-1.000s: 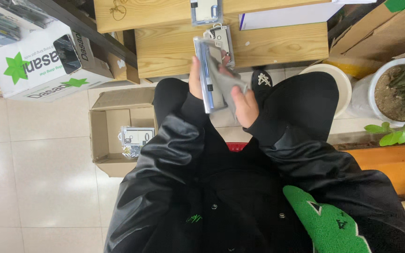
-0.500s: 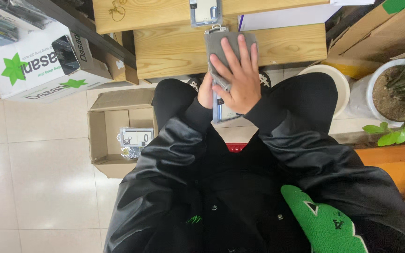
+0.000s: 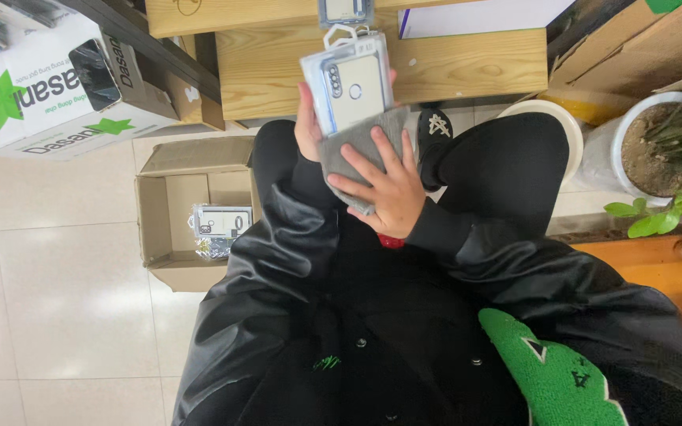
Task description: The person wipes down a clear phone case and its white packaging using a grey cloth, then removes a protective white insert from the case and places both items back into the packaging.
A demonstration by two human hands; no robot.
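**A:** We hold a clear phone case pack (image 3: pixel 350 85) up in front of us, over our knees. Our left hand (image 3: pixel 308 126) is behind it, and its fingers wrap around the pack's left edge. Our right hand (image 3: pixel 384 185) lies flat on a grey cloth (image 3: pixel 357 150), with the fingers spread wide and pressing the cloth against the bottom of the pack.

**B:** What could go wrong?

**A:** We think the pack could slip. Only one hand grips it, and by the edge. If we rub hard with the cloth, the smooth plastic may slide out and drop onto our lap or the floor tiles (image 3: pixel 65 300).

**B:** And the cloth?

**A:** It hangs loose under our palm. If we lift our fingers, it may fall too.

**B:** What else is near us?

**A:** A wooden shelf (image 3: pixel 467 67) is right in front, close to the top of the pack. If we push the pack forward, we may bump it. Another pack (image 3: pixel 346 11) sits up on that shelf.

**B:** And on the left?

**A:** An open cardboard box (image 3: pixel 169 209) is on the floor beside our left leg, with a few packs (image 3: pixel 221 224) inside. Behind it is a white box with green stars (image 3: pixel 49 87).

**B:** On the right?

**A:** A plant pot (image 3: pixel 657 150) with green leaves, well apart from our hands. Our black shoe (image 3: pixel 436 138) peeks out just beside the cloth.
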